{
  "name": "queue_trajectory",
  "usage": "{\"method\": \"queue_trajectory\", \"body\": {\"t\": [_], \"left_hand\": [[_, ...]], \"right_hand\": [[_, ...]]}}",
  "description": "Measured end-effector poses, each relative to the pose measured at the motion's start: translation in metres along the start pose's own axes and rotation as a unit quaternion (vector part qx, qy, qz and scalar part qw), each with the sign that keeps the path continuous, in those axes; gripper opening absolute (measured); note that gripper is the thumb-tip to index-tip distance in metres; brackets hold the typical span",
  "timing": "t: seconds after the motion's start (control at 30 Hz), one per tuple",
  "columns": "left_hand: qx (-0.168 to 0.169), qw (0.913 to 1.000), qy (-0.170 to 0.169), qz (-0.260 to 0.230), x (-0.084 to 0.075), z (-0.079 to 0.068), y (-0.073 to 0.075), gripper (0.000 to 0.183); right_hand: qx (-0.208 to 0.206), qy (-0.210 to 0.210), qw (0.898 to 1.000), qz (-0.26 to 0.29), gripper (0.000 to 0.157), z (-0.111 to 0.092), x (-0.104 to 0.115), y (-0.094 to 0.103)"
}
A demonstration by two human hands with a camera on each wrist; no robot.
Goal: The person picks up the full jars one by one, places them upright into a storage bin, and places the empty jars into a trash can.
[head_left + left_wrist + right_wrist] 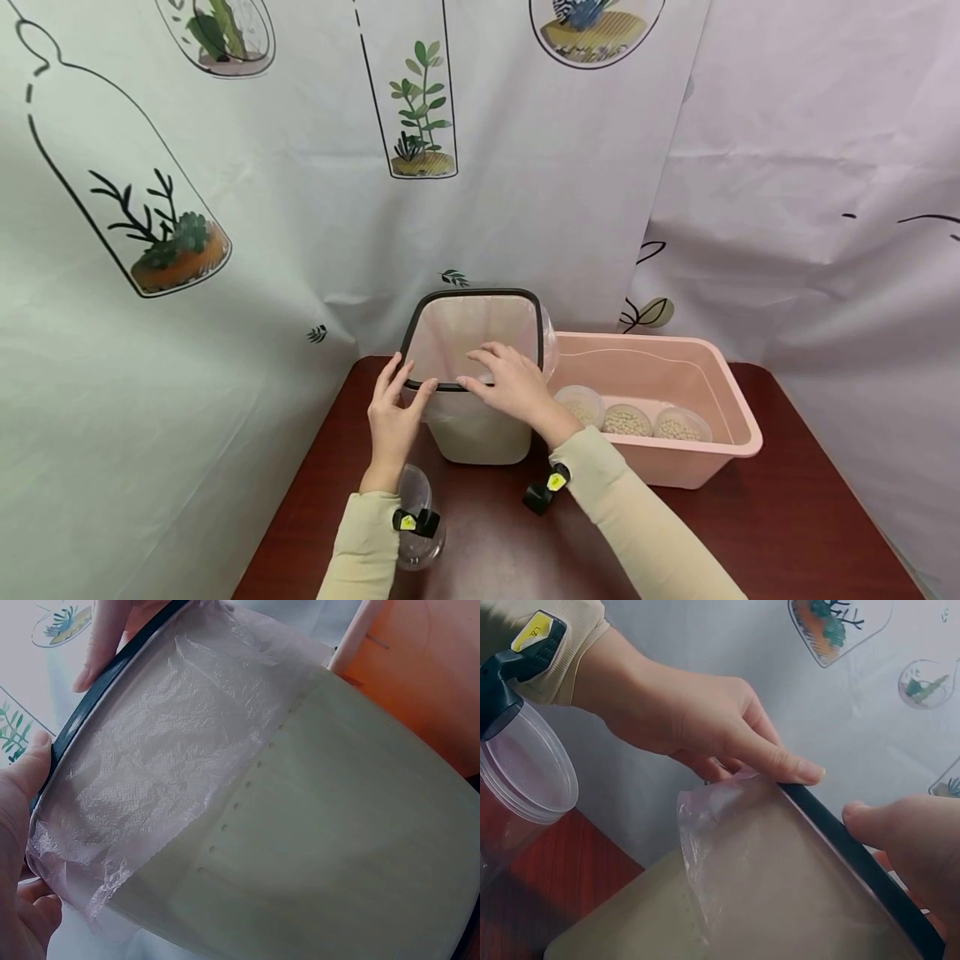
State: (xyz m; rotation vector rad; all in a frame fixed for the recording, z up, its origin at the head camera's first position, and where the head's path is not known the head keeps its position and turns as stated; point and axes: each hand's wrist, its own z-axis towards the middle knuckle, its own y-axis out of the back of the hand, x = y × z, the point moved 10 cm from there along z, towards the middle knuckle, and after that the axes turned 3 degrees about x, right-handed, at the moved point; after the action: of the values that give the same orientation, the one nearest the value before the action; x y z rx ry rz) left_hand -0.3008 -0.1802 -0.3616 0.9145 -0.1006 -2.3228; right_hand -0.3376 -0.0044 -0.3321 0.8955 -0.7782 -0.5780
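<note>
A pale trash bin (483, 437) stands on the table with a black ring (480, 292) round its mouth. A thin pinkish plastic bag (172, 712) lines it and folds down over the outside in a crinkled band. My left hand (393, 425) grips the left front corner of the ring, its thumb on top and fingers curled below, as the right wrist view shows. My right hand (513, 387) holds the front edge near the right, thumb on the ring and fingers over the opening. A clear plastic jar (420, 537) stands below my left wrist.
A long pink tub (731, 400) stands to the right of the bin. Three round clear containers (627, 421) of small pale beads or beans sit in it. A printed white cloth (525, 208) hangs behind and beside the dark red table (787, 500).
</note>
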Motion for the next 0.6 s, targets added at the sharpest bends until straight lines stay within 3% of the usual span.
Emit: {"method": "queue_trajectory", "body": {"t": [0.27, 0.4, 0.6], "left_hand": [[0.010, 0.9999, 0.006, 0.007, -0.001, 0.000, -0.002, 0.048], [0.040, 0.9988, 0.022, 0.017, 0.000, -0.001, -0.006, 0.049], [0.083, 0.9958, 0.035, 0.018, 0.000, -0.003, -0.009, 0.056]], "right_hand": [[-0.015, 0.012, 1.000, 0.011, 0.042, -0.002, 0.000, 0.003], [-0.032, 0.016, 0.999, 0.029, 0.042, -0.004, -0.001, 0.008], [-0.091, 0.043, 0.993, 0.057, 0.040, -0.008, 0.001, 0.021]]}}
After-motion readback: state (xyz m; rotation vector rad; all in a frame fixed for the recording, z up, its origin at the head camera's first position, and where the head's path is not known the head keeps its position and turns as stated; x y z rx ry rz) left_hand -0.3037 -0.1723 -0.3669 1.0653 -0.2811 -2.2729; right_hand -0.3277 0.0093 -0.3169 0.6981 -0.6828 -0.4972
